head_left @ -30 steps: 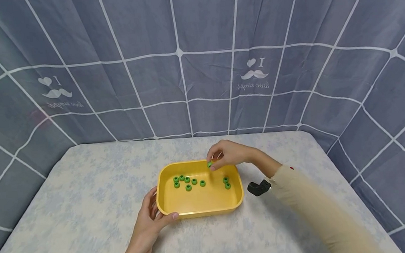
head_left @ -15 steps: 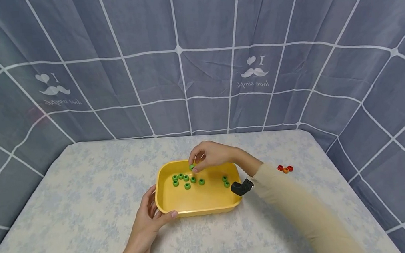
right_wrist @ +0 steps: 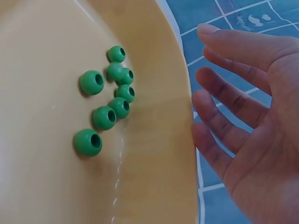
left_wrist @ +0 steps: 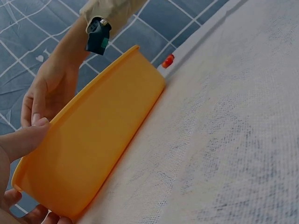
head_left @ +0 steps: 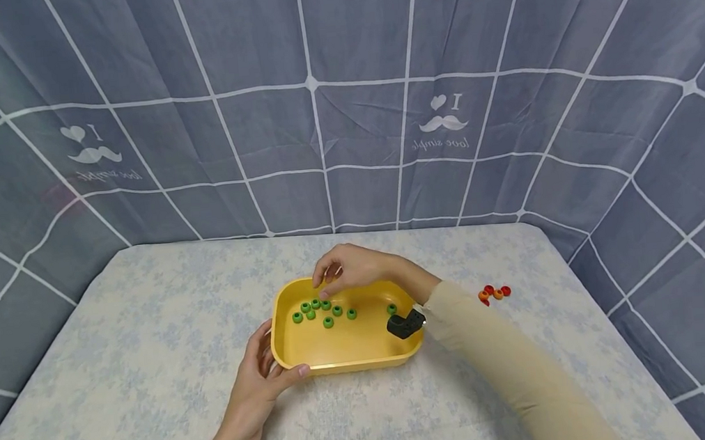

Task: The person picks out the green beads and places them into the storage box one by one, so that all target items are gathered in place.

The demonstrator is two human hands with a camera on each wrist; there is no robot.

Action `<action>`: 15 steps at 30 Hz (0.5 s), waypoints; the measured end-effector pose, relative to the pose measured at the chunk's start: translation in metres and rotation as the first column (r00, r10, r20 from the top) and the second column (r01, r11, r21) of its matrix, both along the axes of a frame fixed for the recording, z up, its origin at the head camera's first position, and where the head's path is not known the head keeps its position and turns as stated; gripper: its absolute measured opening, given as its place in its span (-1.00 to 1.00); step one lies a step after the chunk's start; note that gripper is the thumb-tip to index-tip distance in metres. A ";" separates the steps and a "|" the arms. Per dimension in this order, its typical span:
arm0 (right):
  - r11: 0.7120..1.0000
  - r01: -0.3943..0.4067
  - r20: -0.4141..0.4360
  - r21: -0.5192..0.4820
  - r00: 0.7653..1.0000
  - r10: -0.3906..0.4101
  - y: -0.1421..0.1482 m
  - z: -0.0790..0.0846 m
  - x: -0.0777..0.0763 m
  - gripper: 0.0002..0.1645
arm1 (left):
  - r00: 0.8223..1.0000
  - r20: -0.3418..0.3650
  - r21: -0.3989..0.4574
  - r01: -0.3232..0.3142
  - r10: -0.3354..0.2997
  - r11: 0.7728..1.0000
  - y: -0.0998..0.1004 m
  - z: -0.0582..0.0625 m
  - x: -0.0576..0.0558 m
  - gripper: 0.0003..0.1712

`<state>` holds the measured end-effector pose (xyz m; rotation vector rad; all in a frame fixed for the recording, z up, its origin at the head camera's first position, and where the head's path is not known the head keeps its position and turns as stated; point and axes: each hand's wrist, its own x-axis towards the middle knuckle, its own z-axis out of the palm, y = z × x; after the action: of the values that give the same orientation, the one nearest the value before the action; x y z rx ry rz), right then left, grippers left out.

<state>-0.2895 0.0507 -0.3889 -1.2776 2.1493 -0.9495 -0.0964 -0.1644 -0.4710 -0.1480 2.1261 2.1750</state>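
A yellow plastic tray (head_left: 351,346) stands on the table with several round green beads (head_left: 328,323) on its floor, most of them toward the left. Each bead has a hole through it, plain in the right wrist view. My left hand (head_left: 256,382) grips the tray's near left corner, thumb over the rim and fingers along the outer wall. Above the far rim is my right hand (head_left: 353,265), its thumb and fingers parted and nothing between them. In the right wrist view that hand (right_wrist: 252,107) hangs beside the tray wall, apart from the beads.
Several red and orange beads (head_left: 498,294) lie on the table right of the tray, beyond the right sleeve (head_left: 490,355). A black device (head_left: 406,324) on the right wrist overlaps the tray's right side. A blue-grey checked curtain (head_left: 357,129) encloses the table.
My right hand has moved left across the tray and let go of a green bead among the others. The red and orange beads have come out from behind the sleeve. My left hand stays put.
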 end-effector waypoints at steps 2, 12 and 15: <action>1.000 0.005 0.002 0.006 1.000 -0.005 0.002 0.000 0.000 -0.68 | 1.000 0.003 -0.001 0.000 0.000 1.000 0.000 0.000 0.000 0.18; 0.999 0.035 -0.010 -0.005 0.999 -0.035 0.015 -0.002 -0.002 -0.67 | 1.000 0.027 -0.001 -0.008 0.008 1.000 0.000 0.001 -0.001 0.19; 0.999 0.048 -0.008 -0.003 0.999 -0.048 0.020 -0.002 -0.002 -0.67 | 1.000 0.024 0.002 -0.010 0.010 1.000 0.000 0.000 -0.001 0.20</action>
<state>-0.2915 0.0706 -0.3912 -1.2386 2.1949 -0.9688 -0.0975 -0.1640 -0.4708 -0.1837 2.1146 2.1695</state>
